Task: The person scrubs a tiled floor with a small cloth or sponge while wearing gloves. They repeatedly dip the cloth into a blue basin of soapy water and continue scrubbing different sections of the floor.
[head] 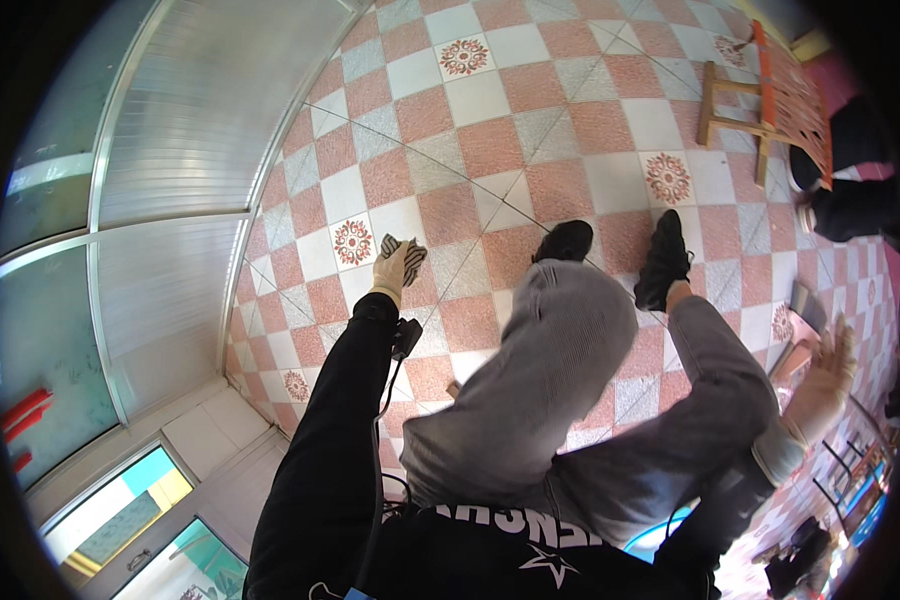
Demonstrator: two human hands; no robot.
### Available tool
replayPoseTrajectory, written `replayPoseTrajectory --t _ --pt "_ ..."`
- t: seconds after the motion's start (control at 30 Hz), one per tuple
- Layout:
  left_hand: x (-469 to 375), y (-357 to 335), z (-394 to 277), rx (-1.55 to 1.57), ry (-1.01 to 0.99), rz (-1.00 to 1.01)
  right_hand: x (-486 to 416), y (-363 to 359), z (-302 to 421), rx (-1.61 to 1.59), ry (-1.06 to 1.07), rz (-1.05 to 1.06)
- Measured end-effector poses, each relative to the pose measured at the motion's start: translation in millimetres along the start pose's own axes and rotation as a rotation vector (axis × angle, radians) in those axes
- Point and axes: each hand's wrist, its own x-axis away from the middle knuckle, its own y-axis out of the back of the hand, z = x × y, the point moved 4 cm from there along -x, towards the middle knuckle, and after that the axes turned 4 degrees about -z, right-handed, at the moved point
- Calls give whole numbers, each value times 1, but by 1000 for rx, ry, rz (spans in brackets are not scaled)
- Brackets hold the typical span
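Note:
My left hand [391, 268], in a pale glove, grips a black-and-white striped cloth [412, 259] over the checkered floor tiles [457, 270], left of my knees. A small black device [406, 339] with a cable is at that forearm. Far to the right, beyond my bent knee, my right hand [821, 386] is raised with its fingers extended and nothing in them; it wears a pale glove too. Just behind it in the picture lie a broom or brush head [808, 307] and a pink dustpan-like thing [793, 330], partly hidden.
A metal-framed door with translucent panels [172, 112] stands at left. At upper right is a wooden stool [765, 135] with an orange woven seat, beside another person's dark-clad legs [851, 210]. A blue-rimmed basin [656, 538] shows near my lap. Dark shoes [799, 559] lie at lower right.

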Motion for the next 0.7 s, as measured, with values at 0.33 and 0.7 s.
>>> replayPoseTrajectory --t 0.33,0.7 --pt "-117 -54 -71 -1019 -577 -391 -20 -18 -17 226 -38 -27" --pt "-195 -136 -101 -1111 -628 -215 -9 -44 -24 455 -107 356"
